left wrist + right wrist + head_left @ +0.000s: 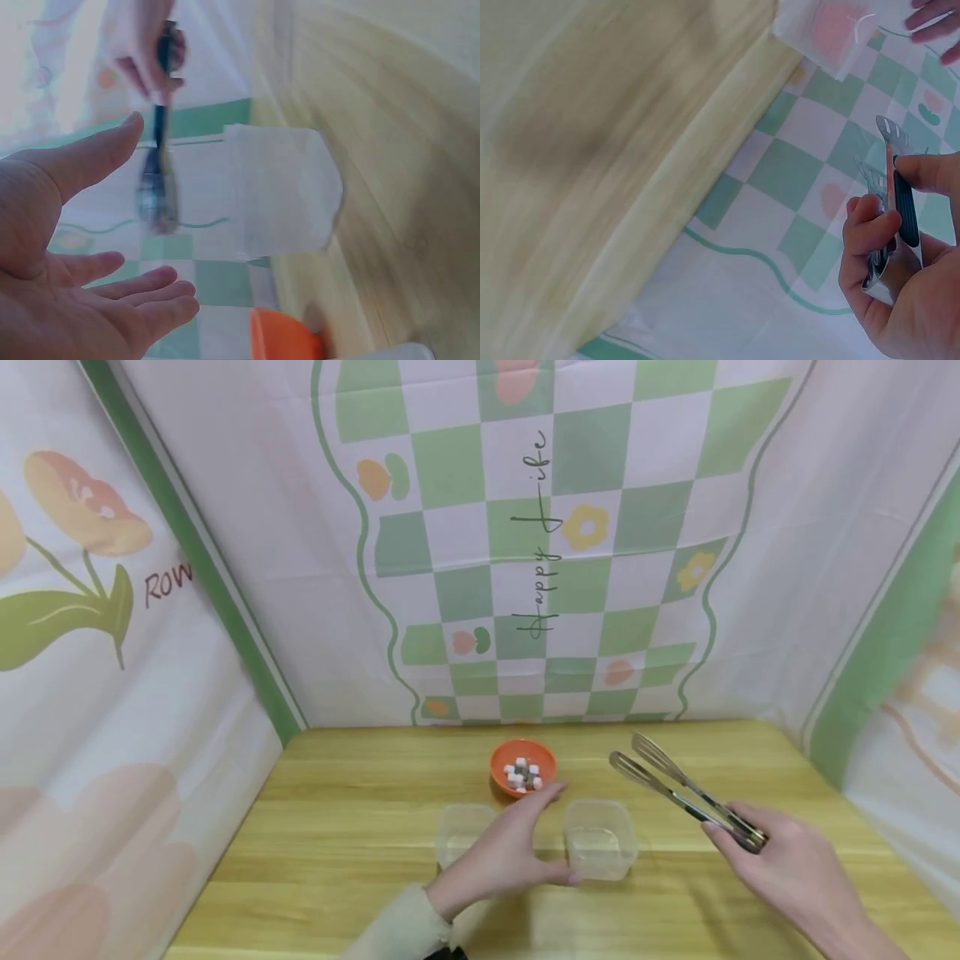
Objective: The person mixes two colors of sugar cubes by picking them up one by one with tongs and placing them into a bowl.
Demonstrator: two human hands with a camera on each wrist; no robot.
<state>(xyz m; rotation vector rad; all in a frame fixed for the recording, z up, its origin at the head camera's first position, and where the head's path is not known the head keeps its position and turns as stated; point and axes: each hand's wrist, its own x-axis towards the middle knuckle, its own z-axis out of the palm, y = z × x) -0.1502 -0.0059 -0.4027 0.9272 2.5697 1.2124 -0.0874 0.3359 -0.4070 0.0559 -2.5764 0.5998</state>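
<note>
My left hand [506,852] reaches over the table, its thumb and fingers spread apart beside a clear plastic container [602,866]. In the head view the thumb tip overlaps the container's near-left edge; in the left wrist view the hand looks apart from it. A second clear container [459,827] stands to the left, partly hidden behind that hand. Off to the right, my right hand [798,868] grips metal tongs [692,807] by their dark handles. The tongs' slotted tips are spread, with nothing between them, and point toward the far left.
Behind the containers sits an orange bowl [498,783] holding several small white and brownish cubes. All of these stand on a wood-grain table [337,860]. Printed curtains [360,610] hang along the table's back and sides.
</note>
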